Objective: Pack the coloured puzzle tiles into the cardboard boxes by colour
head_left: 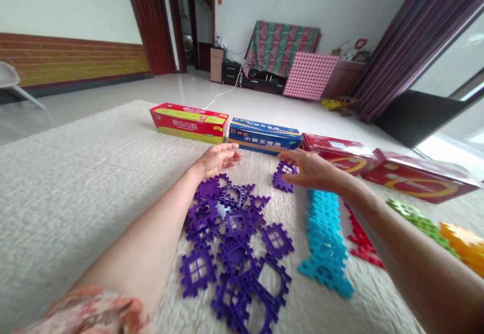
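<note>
Loose purple interlocking plastic tiles (236,223) lie in an untidy heap on the mat, some with window-pane centres, others with round openings or triangular shapes. Beyond the heap's far edge, my left hand (219,160) is empty, its fingers stretched and slightly curved. My right hand (306,167) is over a separate purple window tile (284,177), thumb and fingers apart around its right side. Whether they press on it I cannot tell. Below that hand runs a long overlapping row of light-blue tiles (325,228).
Red tiles (361,243), green tiles (418,218) and orange tiles (463,243) lie to the right. A red-and-yellow box (191,125), a blue box (264,136) and two dark-red boxes (335,153) line the far side of the pale mat (102,173).
</note>
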Tool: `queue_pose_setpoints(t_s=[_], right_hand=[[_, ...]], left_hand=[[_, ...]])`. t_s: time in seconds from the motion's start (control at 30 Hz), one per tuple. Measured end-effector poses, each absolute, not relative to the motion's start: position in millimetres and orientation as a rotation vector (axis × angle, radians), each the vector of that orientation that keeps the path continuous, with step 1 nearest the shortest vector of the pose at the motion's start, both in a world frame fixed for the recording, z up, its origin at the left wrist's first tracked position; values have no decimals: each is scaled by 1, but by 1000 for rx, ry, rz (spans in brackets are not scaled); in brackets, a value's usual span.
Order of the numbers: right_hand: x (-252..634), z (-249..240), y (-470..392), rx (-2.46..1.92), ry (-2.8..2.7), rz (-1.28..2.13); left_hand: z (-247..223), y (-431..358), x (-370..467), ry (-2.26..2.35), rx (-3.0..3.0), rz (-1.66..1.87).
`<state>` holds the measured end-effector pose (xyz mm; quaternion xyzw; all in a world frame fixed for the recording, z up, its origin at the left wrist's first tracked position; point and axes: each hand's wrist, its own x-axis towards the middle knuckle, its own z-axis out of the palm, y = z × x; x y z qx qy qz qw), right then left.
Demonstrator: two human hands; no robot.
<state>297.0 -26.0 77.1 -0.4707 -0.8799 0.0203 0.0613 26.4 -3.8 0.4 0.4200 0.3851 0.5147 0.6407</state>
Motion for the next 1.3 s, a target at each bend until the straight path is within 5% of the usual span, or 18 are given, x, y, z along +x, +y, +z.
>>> queue_pose_setpoints(t_s=[0.37, 0.8, 1.3], right_hand=[[296, 61, -36, -1352, -2696, 131], [219, 57, -72, -693, -2755, 309], [171, 38, -67, -745, -2884, 234]], left_hand=[[-1, -2, 25, 866, 964, 1165], [3, -4, 25, 820, 886, 1195], [-2, 5, 18, 840, 769, 1334]])
